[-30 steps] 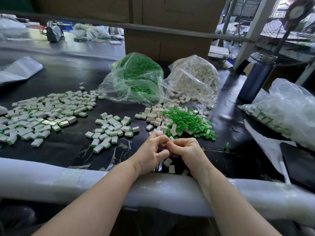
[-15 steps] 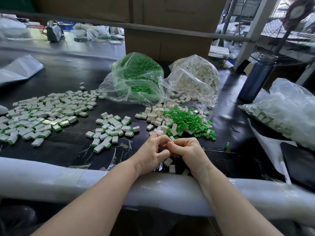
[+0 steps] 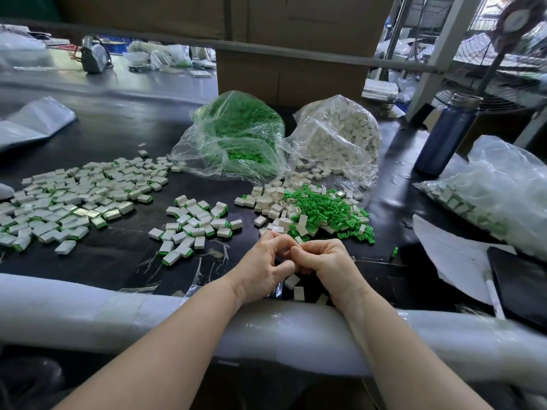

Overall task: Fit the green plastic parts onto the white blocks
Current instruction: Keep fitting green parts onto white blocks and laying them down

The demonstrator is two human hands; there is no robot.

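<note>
My left hand (image 3: 265,272) and my right hand (image 3: 324,261) meet fingertip to fingertip just above the black table, near its front edge. Both have curled fingers pinching a small piece that stays hidden between them. Right behind the hands lies a loose heap of green plastic parts (image 3: 325,210) mixed with plain white blocks (image 3: 270,201). A few white blocks (image 3: 298,292) lie under the hands. Fitted white-and-green blocks form a small group (image 3: 195,224) to the left and a large spread (image 3: 74,199) at the far left.
A clear bag of green parts (image 3: 236,137) and one of white blocks (image 3: 340,134) stand behind the heap. A blue bottle (image 3: 444,134), a bag of fitted blocks (image 3: 503,187), paper (image 3: 453,255) and a dark tablet (image 3: 521,285) sit right. Foam padding (image 3: 88,306) covers the front edge.
Both hands stay pressed together in the same spot; only the fingers shift slightly. Nothing on the table has moved.
</note>
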